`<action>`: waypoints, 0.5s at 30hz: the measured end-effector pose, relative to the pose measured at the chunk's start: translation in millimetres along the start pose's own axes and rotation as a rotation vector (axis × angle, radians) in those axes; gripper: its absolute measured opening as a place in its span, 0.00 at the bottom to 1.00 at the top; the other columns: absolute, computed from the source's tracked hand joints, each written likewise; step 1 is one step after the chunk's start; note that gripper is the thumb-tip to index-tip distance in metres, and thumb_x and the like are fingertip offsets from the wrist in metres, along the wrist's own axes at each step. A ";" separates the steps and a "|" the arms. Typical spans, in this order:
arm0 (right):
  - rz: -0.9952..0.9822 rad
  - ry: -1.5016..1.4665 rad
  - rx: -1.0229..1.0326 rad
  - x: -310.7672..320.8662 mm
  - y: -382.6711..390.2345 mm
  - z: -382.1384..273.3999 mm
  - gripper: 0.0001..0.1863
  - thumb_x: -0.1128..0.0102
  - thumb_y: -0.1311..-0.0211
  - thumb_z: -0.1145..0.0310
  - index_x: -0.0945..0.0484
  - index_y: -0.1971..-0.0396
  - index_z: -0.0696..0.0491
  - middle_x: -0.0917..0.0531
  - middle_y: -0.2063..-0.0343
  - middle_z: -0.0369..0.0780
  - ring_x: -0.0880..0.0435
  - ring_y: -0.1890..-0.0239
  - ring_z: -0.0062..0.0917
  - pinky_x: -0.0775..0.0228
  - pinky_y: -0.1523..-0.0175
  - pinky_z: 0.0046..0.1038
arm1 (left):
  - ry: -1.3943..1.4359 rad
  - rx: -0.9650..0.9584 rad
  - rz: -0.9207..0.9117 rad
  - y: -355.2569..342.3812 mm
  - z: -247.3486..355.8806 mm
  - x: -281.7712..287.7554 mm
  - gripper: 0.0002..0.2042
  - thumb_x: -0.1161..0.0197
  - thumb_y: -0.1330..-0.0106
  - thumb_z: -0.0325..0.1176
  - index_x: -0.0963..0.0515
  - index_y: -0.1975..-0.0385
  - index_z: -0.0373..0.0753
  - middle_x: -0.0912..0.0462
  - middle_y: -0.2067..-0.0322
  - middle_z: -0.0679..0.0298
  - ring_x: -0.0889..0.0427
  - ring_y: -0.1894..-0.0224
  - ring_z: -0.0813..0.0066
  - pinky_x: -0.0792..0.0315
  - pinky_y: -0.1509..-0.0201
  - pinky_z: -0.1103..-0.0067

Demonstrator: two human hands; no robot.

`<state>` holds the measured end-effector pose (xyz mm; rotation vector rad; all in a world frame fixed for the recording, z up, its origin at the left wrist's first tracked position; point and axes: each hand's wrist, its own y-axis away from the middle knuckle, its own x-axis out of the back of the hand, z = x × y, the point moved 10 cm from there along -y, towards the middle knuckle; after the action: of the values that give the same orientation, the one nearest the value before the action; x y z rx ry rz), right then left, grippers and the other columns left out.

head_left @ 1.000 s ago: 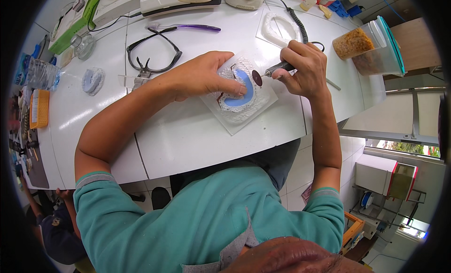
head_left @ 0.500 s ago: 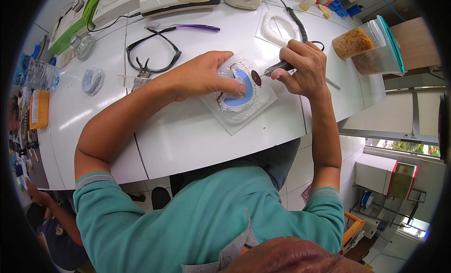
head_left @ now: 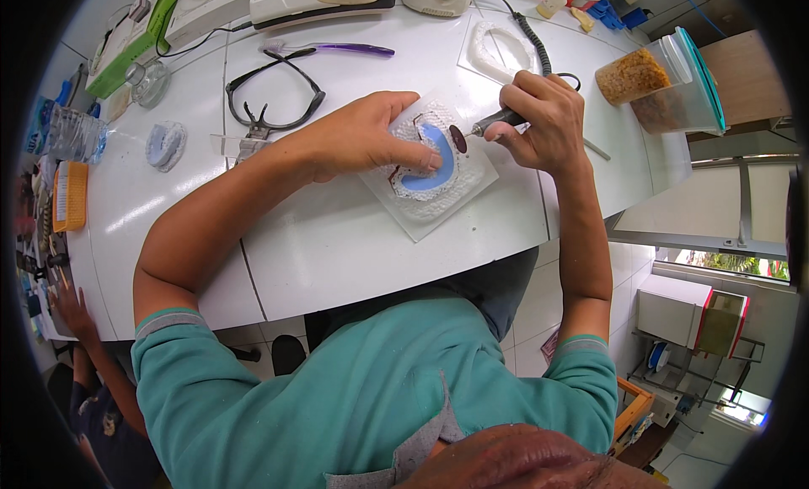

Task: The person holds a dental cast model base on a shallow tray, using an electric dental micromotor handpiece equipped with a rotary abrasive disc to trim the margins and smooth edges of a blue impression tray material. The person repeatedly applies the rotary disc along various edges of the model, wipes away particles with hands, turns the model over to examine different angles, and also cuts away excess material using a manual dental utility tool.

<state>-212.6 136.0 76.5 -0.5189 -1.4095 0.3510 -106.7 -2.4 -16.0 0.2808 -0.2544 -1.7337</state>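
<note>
My left hand (head_left: 358, 139) grips a clear plastic sheet (head_left: 421, 224) moulded over a dental arch form, thumb pressed on its blue U-shaped inner area (head_left: 440, 177). A rough, whitish, bumpy band surrounds the blue, with dark reddish marks along its upper left edge. Closed around a dark rotary handpiece (head_left: 500, 119) is my right hand (head_left: 549, 122). The handpiece carries a dark red-brown disc (head_left: 458, 139) at its tip, right beside the arch's right edge; whether they touch, I cannot tell. The fingers of my left hand under the sheet are hidden.
Black-framed glasses (head_left: 317, 101) and a small moulded arch piece (head_left: 166, 145) lie to the left. Another clear moulded sheet (head_left: 480, 68) sits behind. A coiled cord (head_left: 533, 41) trails back. Lidded tub (head_left: 687, 85) at right; a co-worker's hand (head_left: 72, 310) at far left.
The disc and my right hand have shifted very slightly left, toward the arch. My left hand and the sheet look unmoved. The co-worker's hand has risen toward the table edge at far left.
</note>
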 end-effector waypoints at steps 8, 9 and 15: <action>0.022 -0.026 -0.022 2.9 -3.3 1.1 0.39 0.39 0.36 0.21 0.19 0.76 0.49 0.26 0.80 0.32 0.28 0.80 0.28 0.39 0.70 0.33 | 0.036 -0.032 0.004 3.1 2.6 -0.9 0.31 0.18 0.40 0.35 0.21 0.38 0.30 0.10 0.47 0.52 0.10 0.46 0.66 0.18 0.36 0.72; 0.087 -0.131 -0.109 9.9 -1.9 11.7 0.39 0.41 0.32 0.23 0.20 0.75 0.49 0.26 0.79 0.33 0.27 0.80 0.28 0.37 0.70 0.33 | 0.036 -0.033 0.003 3.3 1.4 -1.3 0.31 0.18 0.40 0.35 0.21 0.38 0.30 0.10 0.47 0.52 0.10 0.46 0.66 0.18 0.36 0.72; 0.296 0.013 -0.705 44.8 37.6 90.2 0.29 0.50 0.15 0.39 0.18 0.61 0.51 0.16 0.72 0.42 0.15 0.71 0.37 0.26 0.62 0.37 | 0.010 -0.036 -0.021 -1.5 3.8 -2.7 0.28 0.20 0.37 0.34 0.21 0.38 0.31 0.10 0.47 0.56 0.11 0.46 0.70 0.19 0.36 0.72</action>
<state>-292.8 203.2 101.0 -1.3105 -1.4276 0.0705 -108.8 0.6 -12.7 0.2658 -0.2134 -1.7551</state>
